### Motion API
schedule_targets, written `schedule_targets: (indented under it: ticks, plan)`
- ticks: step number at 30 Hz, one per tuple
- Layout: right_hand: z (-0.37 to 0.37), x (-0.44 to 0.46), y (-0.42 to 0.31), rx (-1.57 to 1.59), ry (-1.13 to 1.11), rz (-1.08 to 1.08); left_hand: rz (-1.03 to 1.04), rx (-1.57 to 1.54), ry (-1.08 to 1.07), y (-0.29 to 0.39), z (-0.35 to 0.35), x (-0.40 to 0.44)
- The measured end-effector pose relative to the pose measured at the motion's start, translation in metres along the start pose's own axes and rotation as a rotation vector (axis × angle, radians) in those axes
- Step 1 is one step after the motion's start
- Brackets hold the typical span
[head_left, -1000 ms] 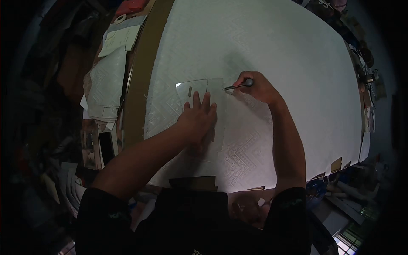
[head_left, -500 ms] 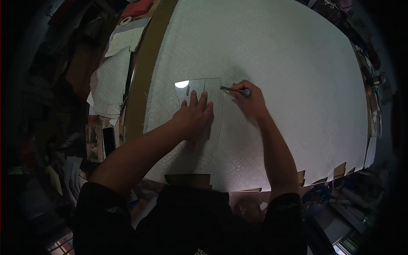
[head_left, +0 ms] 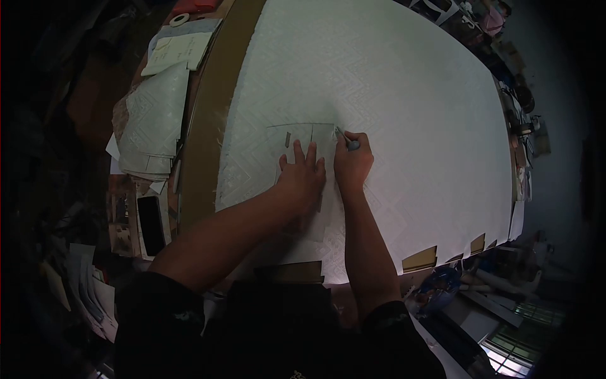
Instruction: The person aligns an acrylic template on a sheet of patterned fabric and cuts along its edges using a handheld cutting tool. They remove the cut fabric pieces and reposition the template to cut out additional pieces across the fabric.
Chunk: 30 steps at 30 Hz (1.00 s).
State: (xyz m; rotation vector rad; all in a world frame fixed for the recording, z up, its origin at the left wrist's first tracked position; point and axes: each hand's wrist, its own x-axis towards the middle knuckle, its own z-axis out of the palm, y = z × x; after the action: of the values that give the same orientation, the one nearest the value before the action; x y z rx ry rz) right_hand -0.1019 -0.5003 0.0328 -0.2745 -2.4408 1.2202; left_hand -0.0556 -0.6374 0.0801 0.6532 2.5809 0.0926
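Observation:
A clear template with dark edge lines lies flat on a pale sheet with a woven zigzag pattern. My left hand presses down on the template with its fingers spread. At the template's top right corner, my right hand grips a slim pen-like tool with a rounded grey end. The tool's thin tip points up and left, close to the corner; whether it marks or cuts cannot be told.
Left of the brown table edge lie cut patterned pieces, a notebook, a roll of tape and a black phone. Notches along the sheet's near edge show brown board. Assorted items line the far right edge.
The view has shifted. My right hand has drawn in nearer my left hand, with the tool turned steeper at the template's corner. My left hand stays spread on the template.

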Motion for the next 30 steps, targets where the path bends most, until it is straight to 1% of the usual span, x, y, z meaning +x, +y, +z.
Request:
schedule_targets:
  ticks: [1,3,5,9,12,14,15,17,18,19,20,21,22,23,24,25,26,27,28,30]
  plan:
    - [0.003,0.007,-0.001,-0.013,-0.014,0.007,0.004,-0.010,0.007,0.000,-0.004,-0.001]
    - [0.007,0.009,-0.002,-0.032,-0.033,0.010,0.012,-0.016,-0.097,-0.001,-0.012,-0.003]
    - [0.011,0.009,-0.001,0.021,-0.011,0.017,0.007,-0.024,-0.092,-0.001,-0.008,0.000]
    - [0.006,0.011,0.003,0.019,-0.034,-0.009,0.029,0.002,-0.085,-0.002,-0.011,-0.003]
    - [-0.004,0.017,0.003,0.060,-0.093,0.003,0.017,0.020,-0.105,0.001,-0.014,-0.004]
    - [-0.014,0.025,0.001,0.009,-0.197,-0.008,-0.009,0.038,-0.118,0.005,-0.014,-0.002]
    - [-0.020,0.034,0.000,0.021,-0.200,-0.012,-0.033,0.052,-0.129,0.007,-0.013,0.000]
    - [-0.034,0.063,0.002,-0.043,-0.476,0.001,-0.090,0.002,-0.114,0.014,-0.008,0.004]
    - [-0.038,0.082,0.004,-0.032,-0.484,-0.003,-0.133,-0.053,-0.101,0.018,-0.007,0.008]
    - [-0.040,0.103,0.007,-0.028,-0.654,-0.118,-0.147,-0.050,-0.106,0.022,-0.018,0.006]
    - [-0.040,0.122,0.010,-0.023,-0.823,-0.234,-0.085,0.085,-0.216,0.027,-0.038,0.000]
    - [-0.037,0.139,0.009,-0.008,-0.834,-0.236,-0.022,0.217,-0.330,0.030,-0.049,-0.001]
    - [-0.033,0.154,0.006,0.040,-0.979,-0.168,-0.039,0.215,-0.343,0.031,-0.037,0.007]
    - [-0.029,0.165,0.005,0.090,-1.127,-0.099,-0.121,0.140,-0.230,0.033,-0.016,0.015]
    - [-0.027,0.170,0.005,0.109,-1.149,-0.100,-0.206,0.067,-0.117,0.032,-0.001,0.019]
    - [-0.023,0.174,0.004,0.071,-1.177,-0.193,-0.234,0.063,-0.135,0.032,-0.001,0.019]
    - [-0.013,0.175,0.000,0.036,-1.206,-0.292,-0.195,0.125,-0.138,0.031,0.000,0.020]
    - [0.003,0.172,-0.006,0.056,-1.239,-0.303,-0.156,0.184,-0.143,0.030,-0.001,0.019]
    - [0.018,0.166,-0.012,0.092,-1.276,-0.315,-0.181,0.173,-0.162,0.030,0.000,0.018]
    - [0.045,0.149,-0.029,0.136,-1.325,-0.336,-0.189,0.009,-0.085,0.030,0.000,0.018]
